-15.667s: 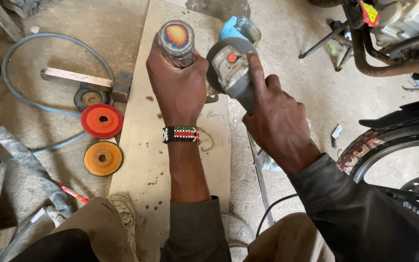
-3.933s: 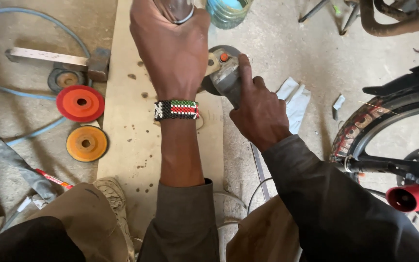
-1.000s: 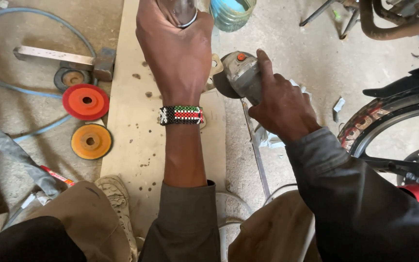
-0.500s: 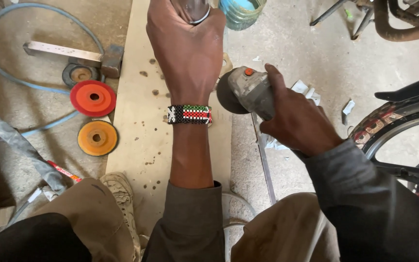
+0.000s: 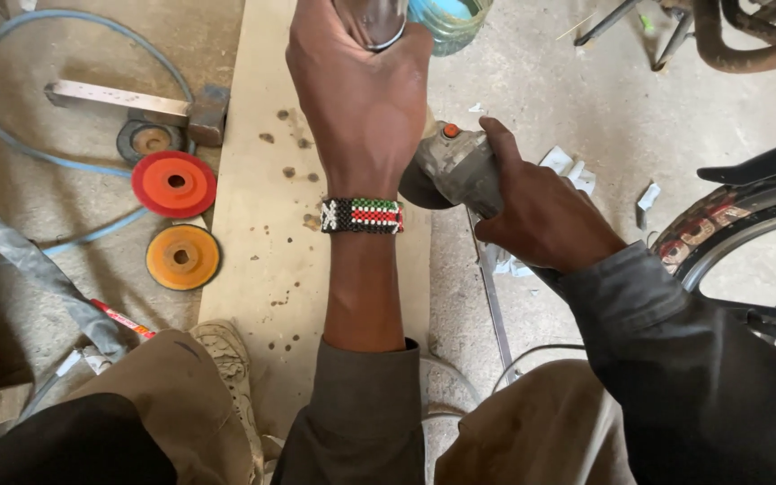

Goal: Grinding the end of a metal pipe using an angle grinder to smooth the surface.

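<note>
Left hand (image 5: 361, 117) grips shiny metal tube (image 5: 372, 20) at 12 o'clock; right hand (image 5: 541, 216) clamps grey angle grinder (image 5: 451, 166) beside it; grinding unfinished.

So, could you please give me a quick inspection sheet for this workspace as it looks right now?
Surface: a pale wooden board lies on the dusty concrete floor, spotted with dark stains.
Job's things: the left hand grips a metal tube; the right hand holds an angle grinder beside it.
Clutter: red disc, orange disc, dark disc, metal bar, paper scraps, plastic jar.
Hands: both closed on their things; beaded wristband on the left wrist.
Cables: a blue hose loops on the floor; a thin cable runs near the knee.
Surroundings: motorcycle wheel at right.
</note>
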